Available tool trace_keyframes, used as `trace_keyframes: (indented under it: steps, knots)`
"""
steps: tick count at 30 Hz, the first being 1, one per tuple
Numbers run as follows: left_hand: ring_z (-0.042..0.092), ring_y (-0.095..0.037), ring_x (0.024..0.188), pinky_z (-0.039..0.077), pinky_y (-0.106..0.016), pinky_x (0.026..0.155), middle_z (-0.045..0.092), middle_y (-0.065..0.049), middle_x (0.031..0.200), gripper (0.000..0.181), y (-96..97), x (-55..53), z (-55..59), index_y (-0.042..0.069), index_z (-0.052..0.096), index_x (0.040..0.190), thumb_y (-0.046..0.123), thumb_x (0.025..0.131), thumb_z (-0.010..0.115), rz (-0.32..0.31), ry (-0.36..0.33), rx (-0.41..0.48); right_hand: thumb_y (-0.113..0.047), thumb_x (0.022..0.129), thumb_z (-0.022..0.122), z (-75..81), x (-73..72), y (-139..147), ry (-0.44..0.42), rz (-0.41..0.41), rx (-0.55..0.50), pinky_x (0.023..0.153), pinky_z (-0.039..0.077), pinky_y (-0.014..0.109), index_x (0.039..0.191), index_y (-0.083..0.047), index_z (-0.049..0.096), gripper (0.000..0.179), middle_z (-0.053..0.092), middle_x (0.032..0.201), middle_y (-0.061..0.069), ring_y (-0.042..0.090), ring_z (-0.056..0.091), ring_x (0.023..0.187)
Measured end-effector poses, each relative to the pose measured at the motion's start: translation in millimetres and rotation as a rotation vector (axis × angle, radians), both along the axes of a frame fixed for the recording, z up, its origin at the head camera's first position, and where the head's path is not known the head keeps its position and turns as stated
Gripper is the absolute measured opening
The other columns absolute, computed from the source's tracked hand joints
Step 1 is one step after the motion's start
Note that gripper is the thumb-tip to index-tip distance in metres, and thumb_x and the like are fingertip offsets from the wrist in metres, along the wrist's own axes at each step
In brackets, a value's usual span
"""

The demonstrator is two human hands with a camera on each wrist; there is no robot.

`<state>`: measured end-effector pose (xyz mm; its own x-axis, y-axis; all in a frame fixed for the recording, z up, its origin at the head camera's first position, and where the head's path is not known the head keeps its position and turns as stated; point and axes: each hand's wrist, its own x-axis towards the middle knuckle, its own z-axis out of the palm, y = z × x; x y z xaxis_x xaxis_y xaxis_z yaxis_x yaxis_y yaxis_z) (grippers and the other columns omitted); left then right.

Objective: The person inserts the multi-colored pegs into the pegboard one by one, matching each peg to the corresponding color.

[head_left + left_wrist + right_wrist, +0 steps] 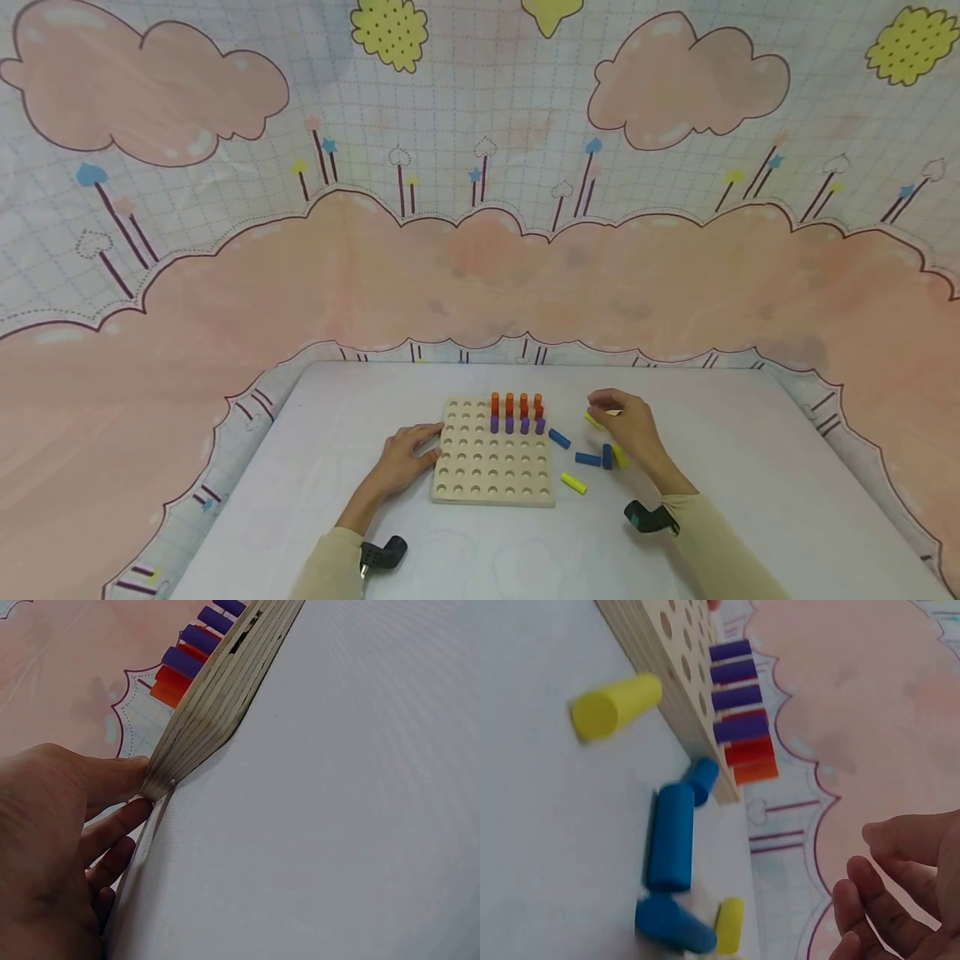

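Left hand (pixel 402 458): spread, touched board's (pixel 491 498) left edge; steadying looked useful.
Right hand (pixel 632 427): empty, narrow finger gap, near yellow peg (pixel 592 421).
Loose pegs (pixel 573 483): lay beyond board's right edge; end pinch seemed best.

There are one board (pixel 492 502), four orange pegs (pixel 509 396), four red (pixel 509 410), four purple (pixel 509 426), three blue (pixel 588 459) and at least three yellow (pixel 573 483).

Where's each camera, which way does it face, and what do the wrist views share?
Head: worn on the head, facing forward and down at the board; shows left hand, right hand, sleeves.
Left wrist: on that wrist, facing the board's side; left hand at left.
Right wrist: on that wrist, facing loose blue pegs and the board; right hand at lower right.
Both wrist views: board and purple pegs.
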<state>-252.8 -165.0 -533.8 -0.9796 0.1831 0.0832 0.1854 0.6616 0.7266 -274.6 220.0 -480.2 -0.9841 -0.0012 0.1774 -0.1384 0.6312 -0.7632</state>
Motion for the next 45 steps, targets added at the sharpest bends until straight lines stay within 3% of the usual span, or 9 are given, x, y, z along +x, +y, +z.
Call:
trace_keyframes:
  steps: [8, 13, 21, 27, 33, 36, 45]
  knots:
    - [0.043, -0.034, 0.135, 0.020, -0.057, 0.114, 0.058, -0.006, 0.141, 0.044, 0.4, 0.1, -0.4, 0.016, 0.058, 0.137, 0.021, 0.094, 0.065, 0.001, -0.007, 0.000, -0.018, 0.096, 0.063, -7.1, -8.7, 33, -0.039, -0.037, 0.027, 0.092, 0.053, 0.044, 0.119, -0.004, 0.068, 0.028, 0.070, 0.114, 0.016, 0.031, 0.063, 0.108]
    - [0.043, -0.033, 0.135, 0.021, -0.056, 0.114, 0.058, -0.006, 0.140, 0.044, 0.6, 0.1, -0.3, 0.016, 0.058, 0.137, 0.021, 0.094, 0.065, 0.004, -0.011, -0.003, -0.020, 0.096, 0.063, -12.1, -15.1, 46, -0.131, -0.053, 0.056, 0.086, 0.054, 0.039, 0.121, -0.004, 0.067, 0.030, 0.068, 0.118, 0.018, 0.030, 0.061, 0.105]
    - [0.043, -0.033, 0.135, 0.021, -0.055, 0.114, 0.058, -0.007, 0.140, 0.044, -0.2, 0.9, -0.2, 0.015, 0.058, 0.137, 0.020, 0.094, 0.065, 0.003, -0.008, 0.007, -0.025, 0.089, 0.073, -18.7, -23.5, 52, -0.263, -0.048, 0.092, 0.078, 0.049, 0.033, 0.119, -0.004, 0.069, 0.037, 0.064, 0.119, 0.020, 0.030, 0.056, 0.101]
    - [0.043, -0.033, 0.135, 0.021, -0.055, 0.114, 0.058, -0.006, 0.140, 0.044, -0.2, 2.0, 0.6, 0.015, 0.058, 0.137, 0.020, 0.094, 0.065, -0.002, -0.009, 0.015, -0.020, 0.088, 0.073, -30.3, -30.5, 54, -0.240, -0.033, 0.132, 0.074, 0.051, 0.033, 0.113, -0.001, 0.070, 0.032, 0.068, 0.108, 0.017, 0.025, 0.058, 0.092]
    - [0.042, -0.032, 0.135, 0.021, -0.055, 0.114, 0.058, -0.005, 0.141, 0.044, 0.6, 1.4, 1.0, 0.017, 0.058, 0.137, 0.021, 0.094, 0.065, 0.001, -0.013, 0.015, -0.020, 0.089, 0.071, -37.8, -33.9, 56, -0.270, -0.041, 0.158, 0.083, 0.052, 0.040, 0.111, -0.003, 0.072, 0.027, 0.070, 0.109, 0.016, 0.027, 0.061, 0.095]
    - [0.041, -0.032, 0.136, 0.021, -0.055, 0.114, 0.058, -0.005, 0.141, 0.044, 1.4, 1.0, 1.0, 0.018, 0.058, 0.137, 0.022, 0.094, 0.065, 0.004, -0.021, 0.014, -0.020, 0.091, 0.069, -36.2, -32.5, 54, -0.271, -0.047, 0.156, 0.082, 0.051, 0.039, 0.111, -0.003, 0.072, 0.027, 0.070, 0.109, 0.015, 0.026, 0.061, 0.094]
    - [0.041, -0.032, 0.137, 0.021, -0.056, 0.115, 0.058, -0.005, 0.141, 0.044, 2.4, 0.6, 1.0, 0.018, 0.058, 0.137, 0.022, 0.094, 0.064, 0.019, -0.030, 0.003, -0.019, 0.092, 0.067, -21.2, -22.4, 37, -0.161, -0.071, 0.097, 0.077, 0.050, 0.032, 0.115, -0.003, 0.069, 0.028, 0.069, 0.108, 0.015, 0.025, 0.060, 0.094]
